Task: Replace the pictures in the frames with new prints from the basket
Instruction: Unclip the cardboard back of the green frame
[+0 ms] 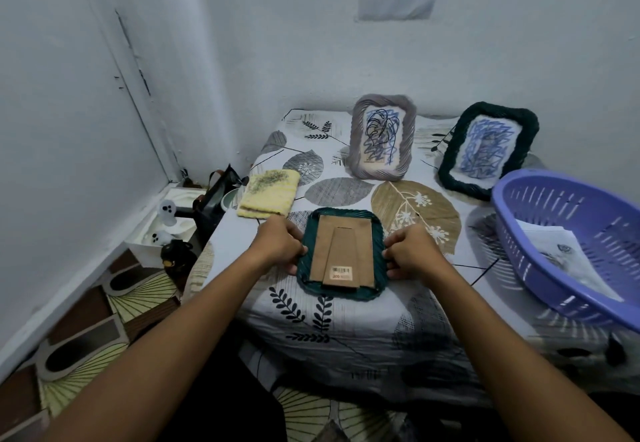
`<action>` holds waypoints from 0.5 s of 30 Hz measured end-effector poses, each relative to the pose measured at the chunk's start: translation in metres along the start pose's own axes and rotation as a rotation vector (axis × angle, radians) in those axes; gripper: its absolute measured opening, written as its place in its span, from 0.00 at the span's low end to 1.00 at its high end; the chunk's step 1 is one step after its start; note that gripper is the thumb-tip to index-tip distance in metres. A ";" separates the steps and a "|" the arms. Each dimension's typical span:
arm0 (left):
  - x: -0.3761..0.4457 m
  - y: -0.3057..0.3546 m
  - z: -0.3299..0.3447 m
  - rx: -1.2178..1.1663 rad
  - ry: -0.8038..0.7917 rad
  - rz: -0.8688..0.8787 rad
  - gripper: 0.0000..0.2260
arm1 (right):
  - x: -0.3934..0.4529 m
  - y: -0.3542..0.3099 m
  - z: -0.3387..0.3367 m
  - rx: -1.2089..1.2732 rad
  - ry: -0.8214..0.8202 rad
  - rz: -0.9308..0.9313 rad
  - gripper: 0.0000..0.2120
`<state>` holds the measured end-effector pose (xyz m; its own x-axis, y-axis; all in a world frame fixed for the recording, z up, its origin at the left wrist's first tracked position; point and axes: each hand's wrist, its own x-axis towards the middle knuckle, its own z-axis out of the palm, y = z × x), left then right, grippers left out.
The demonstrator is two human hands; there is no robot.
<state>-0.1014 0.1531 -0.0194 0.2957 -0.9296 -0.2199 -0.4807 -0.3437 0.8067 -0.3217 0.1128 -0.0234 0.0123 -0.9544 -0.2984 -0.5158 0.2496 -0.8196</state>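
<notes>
A dark green frame [341,294] lies face down on the table near me, its brown cardboard back with a barcode sticker facing up. My left hand [278,245] grips its left edge and my right hand [410,251] grips its right edge. A grey frame [382,103] and a second dark green frame [450,174] stand upright at the back, each holding a blue scribbled picture. At the right a purple basket [519,251] holds paper prints [561,254].
The table wears a leaf-patterned cloth [346,323]. A folded yellow cloth [270,197] lies at the left edge. Left of the table, on the floor by the wall, stand a black bag [216,199], a white box [173,223] with small figurines and a patterned mat.
</notes>
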 end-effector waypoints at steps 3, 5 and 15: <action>-0.001 -0.006 -0.009 -0.014 0.013 -0.016 0.06 | -0.001 -0.003 0.009 -0.007 -0.007 -0.012 0.07; -0.001 -0.009 -0.013 -0.021 0.011 -0.028 0.06 | -0.001 -0.005 0.014 0.000 -0.013 -0.019 0.07; -0.001 -0.015 -0.017 -0.055 0.007 -0.038 0.07 | -0.004 -0.009 0.016 -0.024 -0.023 -0.029 0.06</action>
<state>-0.0806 0.1615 -0.0220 0.3187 -0.9149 -0.2478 -0.4231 -0.3712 0.8265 -0.3032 0.1169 -0.0230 0.0469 -0.9571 -0.2861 -0.5354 0.2177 -0.8160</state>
